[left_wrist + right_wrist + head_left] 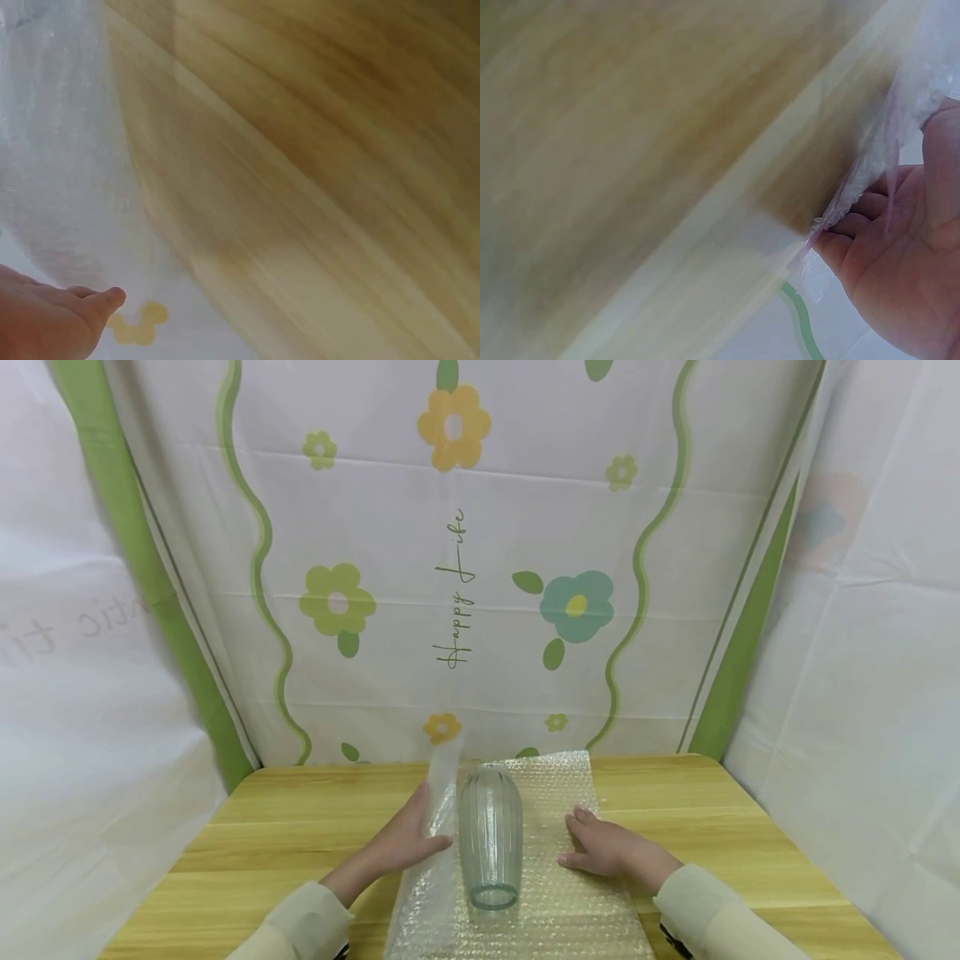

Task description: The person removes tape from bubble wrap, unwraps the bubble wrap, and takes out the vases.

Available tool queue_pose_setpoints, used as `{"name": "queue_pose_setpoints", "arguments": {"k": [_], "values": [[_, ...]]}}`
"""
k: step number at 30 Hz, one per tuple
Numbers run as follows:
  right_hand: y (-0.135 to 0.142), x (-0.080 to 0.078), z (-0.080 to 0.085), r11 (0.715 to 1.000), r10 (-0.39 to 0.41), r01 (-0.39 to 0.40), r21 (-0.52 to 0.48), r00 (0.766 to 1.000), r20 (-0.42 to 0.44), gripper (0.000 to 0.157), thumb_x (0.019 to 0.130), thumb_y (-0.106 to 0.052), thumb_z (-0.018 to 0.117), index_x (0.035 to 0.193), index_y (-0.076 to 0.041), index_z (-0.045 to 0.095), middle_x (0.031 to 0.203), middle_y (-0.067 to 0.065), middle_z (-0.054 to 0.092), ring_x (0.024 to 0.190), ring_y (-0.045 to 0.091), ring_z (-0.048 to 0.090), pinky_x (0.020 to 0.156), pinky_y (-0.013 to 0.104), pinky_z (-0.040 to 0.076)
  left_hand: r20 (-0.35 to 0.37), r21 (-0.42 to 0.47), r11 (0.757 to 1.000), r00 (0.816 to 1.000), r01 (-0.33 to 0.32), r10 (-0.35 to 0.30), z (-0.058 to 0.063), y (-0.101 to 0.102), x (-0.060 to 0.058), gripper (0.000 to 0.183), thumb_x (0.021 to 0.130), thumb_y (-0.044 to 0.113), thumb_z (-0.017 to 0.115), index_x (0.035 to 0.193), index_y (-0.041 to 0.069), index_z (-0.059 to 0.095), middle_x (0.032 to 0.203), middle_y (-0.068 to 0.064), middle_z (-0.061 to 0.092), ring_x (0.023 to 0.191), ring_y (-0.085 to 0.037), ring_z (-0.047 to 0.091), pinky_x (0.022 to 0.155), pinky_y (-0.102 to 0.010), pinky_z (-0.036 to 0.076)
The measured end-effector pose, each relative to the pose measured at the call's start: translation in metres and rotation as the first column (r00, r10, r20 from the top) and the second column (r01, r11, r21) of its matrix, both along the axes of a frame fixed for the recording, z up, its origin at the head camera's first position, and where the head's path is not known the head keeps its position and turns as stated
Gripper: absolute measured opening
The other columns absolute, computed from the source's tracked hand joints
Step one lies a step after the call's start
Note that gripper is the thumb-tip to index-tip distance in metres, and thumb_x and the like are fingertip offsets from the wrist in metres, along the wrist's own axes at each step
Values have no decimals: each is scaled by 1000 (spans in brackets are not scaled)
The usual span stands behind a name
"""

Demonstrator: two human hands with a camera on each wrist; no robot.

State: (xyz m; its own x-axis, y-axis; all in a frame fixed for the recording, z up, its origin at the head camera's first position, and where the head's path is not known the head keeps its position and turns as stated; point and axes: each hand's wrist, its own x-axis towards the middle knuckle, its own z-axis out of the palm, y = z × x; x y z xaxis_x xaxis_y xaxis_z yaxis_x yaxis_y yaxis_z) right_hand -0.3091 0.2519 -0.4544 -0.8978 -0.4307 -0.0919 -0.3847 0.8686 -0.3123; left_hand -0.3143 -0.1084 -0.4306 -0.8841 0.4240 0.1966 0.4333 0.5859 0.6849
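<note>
A ribbed clear glass vase [491, 831] lies on its side on a sheet of bubble wrap [551, 902], with its round base toward me. Along the vase's left side the wrap rises in a flap. My left hand [408, 835] is against this flap, its thumb pointing toward the vase; most of its fingers are hidden in the head view. To the right of the vase, my right hand [603, 846] touches the wrap near its right edge. The right wrist view shows the palm [892, 277], with the fingertips at the wrap's edge. Neither hand touches the vase.
A wooden table [315, 810] with rounded far corners carries the wrap. Behind it hangs a white flowered curtain [390, 527], and white cloth [862, 693] hangs on both sides.
</note>
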Motion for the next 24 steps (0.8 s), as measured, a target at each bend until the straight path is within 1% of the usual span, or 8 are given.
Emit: {"name": "queue_pose_setpoints", "arguments": {"k": [4,7,11,14,20,24], "values": [[0,0,0,1000,0,0,1,1000,8,84,92,-51,59,144,10,36,151,33,24,141,44,21,113,52,22,-4,-33,999,1000,2,-2,-1,-3,2,103,85,29,72,148,-15,3,154,-32,1,143,-42,6,114,-51,11],[0,-1,-1,1000,-6,6,9,1000,11,84,92,-52,59,145,9,35,151,32,24,141,42,21,113,51,22,-16,-84,996,1000,4,-5,-1,-5,3,103,86,29,71,148,-14,2,155,-31,-1,144,-41,4,114,-51,11],[0,-1,-1,1000,-10,10,8,1000,13,84,92,-52,59,145,9,36,152,31,24,141,42,21,113,51,22,-39,-134,991,999,20,-25,1,-7,3,100,87,28,70,148,-14,3,156,-30,-2,144,-41,3,114,-52,12],[0,0,0,1000,-12,11,6,1000,16,84,92,-53,59,145,9,36,152,31,23,141,42,21,113,51,22,-70,-162,986,996,39,-51,0,-9,3,97,87,26,69,148,-15,5,156,-31,-1,144,-42,4,114,-53,14],[0,0,0,1000,-13,13,2,1000,22,85,92,-53,58,145,9,35,152,31,23,141,42,21,113,51,22,-151,-211,975,983,71,-104,-1,-12,3,94,86,21,68,149,-13,8,156,-30,3,144,-40,3,113,-53,14],[0,0,0,1000,-11,11,2,1000,20,84,92,-53,58,145,9,35,152,31,23,141,42,21,113,51,22,-216,-256,963,966,83,-140,1,-13,3,91,85,19,66,150,-12,11,157,-28,5,144,-42,6,113,-54,16]]}}
